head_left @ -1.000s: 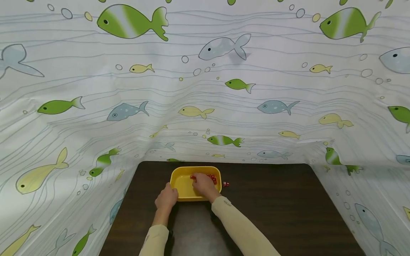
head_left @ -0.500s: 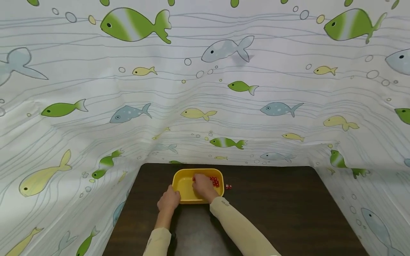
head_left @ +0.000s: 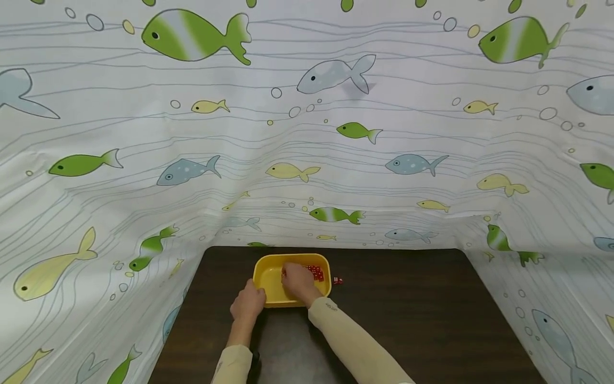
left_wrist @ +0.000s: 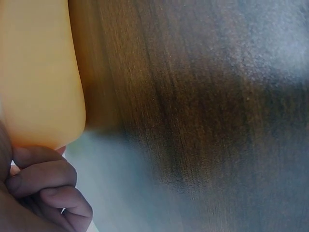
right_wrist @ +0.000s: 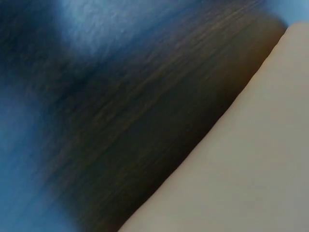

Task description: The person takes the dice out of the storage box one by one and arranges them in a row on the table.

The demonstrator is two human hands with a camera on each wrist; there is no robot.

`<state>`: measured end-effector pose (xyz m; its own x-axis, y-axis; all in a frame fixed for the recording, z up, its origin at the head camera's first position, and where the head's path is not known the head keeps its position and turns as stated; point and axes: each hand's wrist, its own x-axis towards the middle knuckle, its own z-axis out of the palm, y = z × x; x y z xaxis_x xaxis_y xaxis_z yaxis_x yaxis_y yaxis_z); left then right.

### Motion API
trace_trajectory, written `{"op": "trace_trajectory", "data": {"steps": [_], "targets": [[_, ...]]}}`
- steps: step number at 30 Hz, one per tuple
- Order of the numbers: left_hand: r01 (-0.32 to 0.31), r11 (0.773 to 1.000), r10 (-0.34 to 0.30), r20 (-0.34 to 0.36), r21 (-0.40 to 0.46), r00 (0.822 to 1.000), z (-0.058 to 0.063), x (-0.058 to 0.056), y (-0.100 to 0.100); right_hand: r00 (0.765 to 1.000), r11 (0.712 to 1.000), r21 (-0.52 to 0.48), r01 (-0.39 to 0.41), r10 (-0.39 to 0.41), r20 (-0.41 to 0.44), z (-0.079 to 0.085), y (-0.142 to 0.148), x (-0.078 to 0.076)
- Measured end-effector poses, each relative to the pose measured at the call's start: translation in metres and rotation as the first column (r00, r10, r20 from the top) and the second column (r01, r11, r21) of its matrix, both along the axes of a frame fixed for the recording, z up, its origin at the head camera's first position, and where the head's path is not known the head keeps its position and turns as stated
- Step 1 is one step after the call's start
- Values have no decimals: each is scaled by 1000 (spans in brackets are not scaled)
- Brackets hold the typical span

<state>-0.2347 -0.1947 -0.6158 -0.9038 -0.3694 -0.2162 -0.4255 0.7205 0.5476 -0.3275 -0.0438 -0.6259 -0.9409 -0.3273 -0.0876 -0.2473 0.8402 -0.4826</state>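
A yellow plastic tray (head_left: 292,256) with rounded corners stands at the far side of the dark table. My left hand (head_left: 248,301) grips its front left corner; the left wrist view shows curled fingers (left_wrist: 46,171) under the tray's outer wall (left_wrist: 41,72). Inside the tray, my right hand (head_left: 298,281) is low over the floor, with a bit of red at its pinched fingertips, like one of the dice. Several small red dice (head_left: 317,273) with white pips lie in the right part of the tray, some hidden behind that hand.
Two or so red dice (head_left: 338,280) lie on the dark wood table (head_left: 408,309) just right of the tray. A grey surface (head_left: 288,346) shows between my forearms. Behind and at the sides hangs a white fish-print sheet (head_left: 249,138). The right wrist view is blurred.
My right hand has shifted slightly left inside the tray, and less red shows at its fingertips. The left hand keeps its grip on the corner. The head view has swayed a little.
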Motion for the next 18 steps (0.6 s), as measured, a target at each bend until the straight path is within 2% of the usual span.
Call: {"op": "trace_trajectory", "data": {"steps": [7,8,13,14,15,18], "targets": [[-11,1000,11,0,20,1000,0,-2,-2,1000,1000,-23,-16,17,21,0,-1,6],[-5,1000,5,-24,14,1000,-9,-4,-4,1000,1000,-28,-14,14,20,0,-1,7],[0,1000,1,-38,25,999,-10,-4,-4,1000,1000,-13,-10,10,17,-1,-1,10],[0,1000,1,-39,23,999,-10,-3,-3,1000,1000,-10,-15,15,16,-1,-1,10],[-7,1000,7,-16,31,1000,-2,-1,-1,1000,1000,-5,-21,22,14,-1,-2,11],[-3,1000,4,-8,22,1000,0,0,-1,999,999,10,-39,39,18,0,-3,12]]}}
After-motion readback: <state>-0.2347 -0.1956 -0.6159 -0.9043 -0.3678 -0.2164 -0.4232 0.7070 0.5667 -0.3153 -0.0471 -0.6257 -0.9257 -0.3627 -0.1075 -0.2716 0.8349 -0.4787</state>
